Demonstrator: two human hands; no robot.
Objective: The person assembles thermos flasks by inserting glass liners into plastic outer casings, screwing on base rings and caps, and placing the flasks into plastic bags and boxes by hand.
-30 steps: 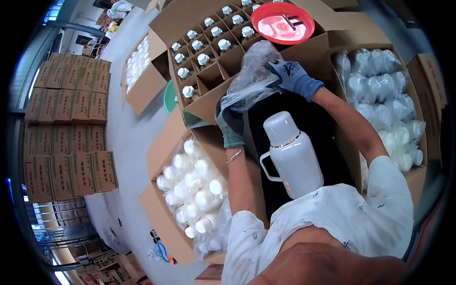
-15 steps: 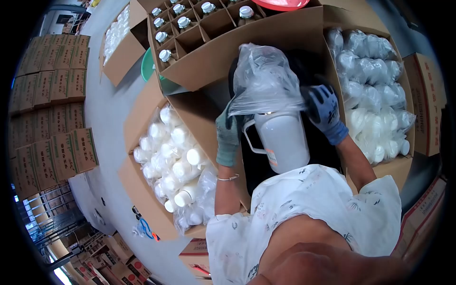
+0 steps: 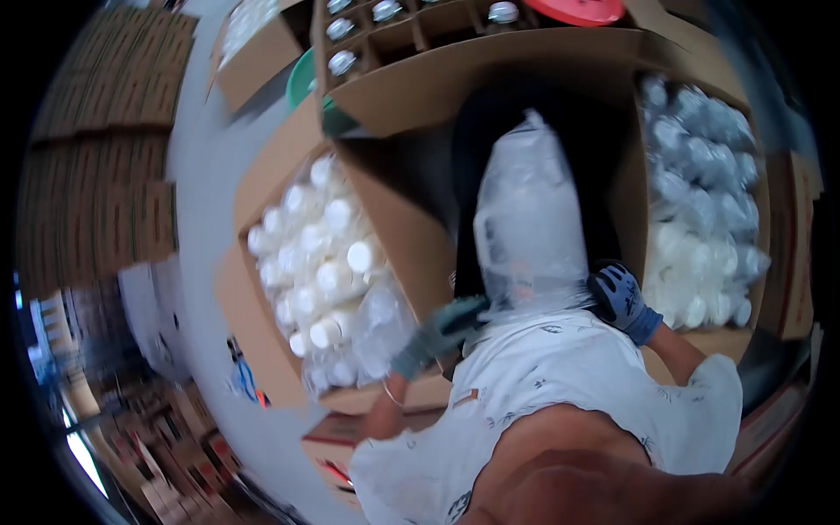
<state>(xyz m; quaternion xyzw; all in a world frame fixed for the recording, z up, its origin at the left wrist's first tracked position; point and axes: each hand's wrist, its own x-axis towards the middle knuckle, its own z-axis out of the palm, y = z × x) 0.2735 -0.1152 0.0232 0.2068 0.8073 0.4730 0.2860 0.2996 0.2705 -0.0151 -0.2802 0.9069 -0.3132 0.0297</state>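
Observation:
A white jug lies along my lap inside a clear plastic bag (image 3: 531,210). Through the film its orange label shows faintly near the bag's lower end. At the bag's lower left edge is my left hand (image 3: 444,331) in a green-grey glove, its fingers closed on the film and slightly blurred. My right hand (image 3: 623,299), in a blue-grey glove with dark fingers, grips the lower right edge. The fingertips of both hands are partly hidden by the bag and the dark clothing.
An open carton of white-capped bottles (image 3: 328,276) in plastic stands at my left, another carton of wrapped bottles (image 3: 700,210) at my right. Ahead is a divided carton (image 3: 490,66) with capped bottles and a red lid (image 3: 577,9). Stacked boxes (image 3: 105,140) stand far left.
The plastic bag has been drawn down over the white jug, from its top end to its base. Both hands have moved toward my body with the bag's edge, and the view has shifted.

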